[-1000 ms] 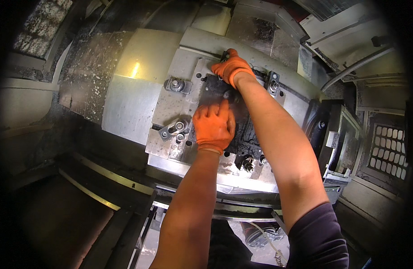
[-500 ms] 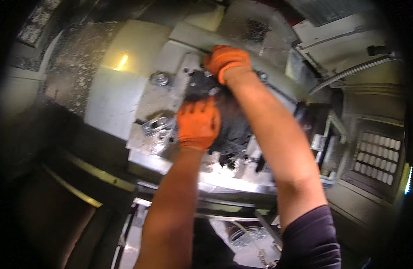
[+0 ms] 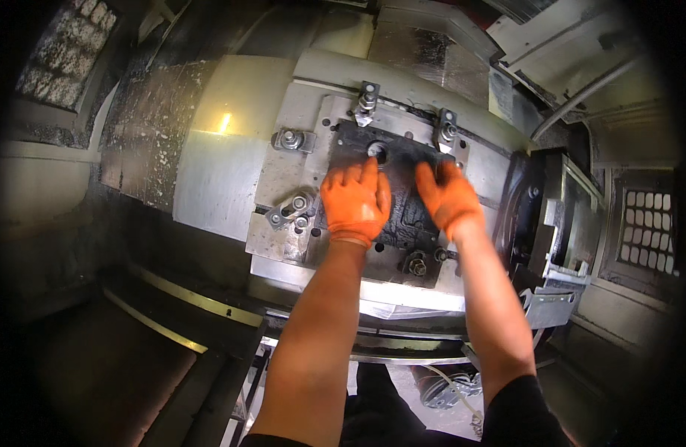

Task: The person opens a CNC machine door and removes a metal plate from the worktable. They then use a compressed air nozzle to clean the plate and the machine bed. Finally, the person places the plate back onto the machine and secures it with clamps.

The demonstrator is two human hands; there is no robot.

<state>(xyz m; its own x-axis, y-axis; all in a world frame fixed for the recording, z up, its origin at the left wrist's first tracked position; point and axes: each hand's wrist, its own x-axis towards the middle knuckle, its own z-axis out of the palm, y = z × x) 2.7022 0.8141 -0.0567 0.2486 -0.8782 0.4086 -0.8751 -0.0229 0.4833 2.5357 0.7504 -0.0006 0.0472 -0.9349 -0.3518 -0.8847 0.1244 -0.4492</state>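
Note:
A dark metal plate [image 3: 402,192] with a round hole [image 3: 376,151] near its far left corner lies on a lighter fixture plate [image 3: 272,175]. On its left part rests my left hand [image 3: 355,203], in an orange glove, fingers stretched out toward the hole and holding nothing. Over the plate's right side is my right hand [image 3: 451,197], also gloved in orange, slightly blurred, fingers apart and nothing visible in them. Two step clamps with bolts, a left one [image 3: 367,104] and a right one [image 3: 447,130], stand along the far edge.
Left of the dark plate sit another bolted clamp [image 3: 291,139] and a slanted clamp [image 3: 292,211]. A nut on a stud [image 3: 416,264] rises at the near edge. Machine walls surround the table, with a sheet-metal cover [image 3: 216,171] at left and a slotted panel [image 3: 648,231] at right.
My right hand has left the far edge by the clamp and come nearer, to the plate's right side. My left hand stays on the plate. The view has shifted.

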